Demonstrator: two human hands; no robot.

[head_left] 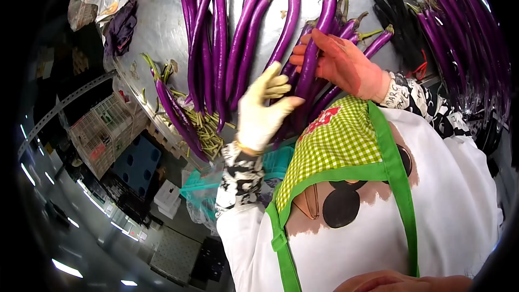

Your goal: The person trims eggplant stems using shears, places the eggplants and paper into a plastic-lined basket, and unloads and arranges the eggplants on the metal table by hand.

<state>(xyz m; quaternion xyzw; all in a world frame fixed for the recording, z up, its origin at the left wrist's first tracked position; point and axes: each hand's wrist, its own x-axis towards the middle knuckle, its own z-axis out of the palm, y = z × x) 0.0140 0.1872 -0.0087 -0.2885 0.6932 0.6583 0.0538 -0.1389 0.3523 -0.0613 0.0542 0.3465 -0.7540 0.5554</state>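
Note:
My right hand [346, 65], in a glove with a red palm, is closed around a long purple eggplant [312, 57]; the fingers pass behind it and the thumb lies at its near side. To the left, my left hand [264, 109] wears a cream glove, its fingers apart and its thumb pointing toward that eggplant. I cannot see anything held in it. More eggplants lie under and beside both hands, partly hidden. A row of long eggplants [220, 48] with green stems rests on the metal table [154, 48]. Another eggplant [170, 103] lies at the table's left edge.
Cut green stems [208, 130] are heaped near the table edge. Plastic-wrapped eggplants [459, 38] lie at the right, beside a black glove [399, 27]. A dark purple cloth [120, 30] and a plastic bag [86, 0] sit upper left. A teal crate [197, 186] stands below.

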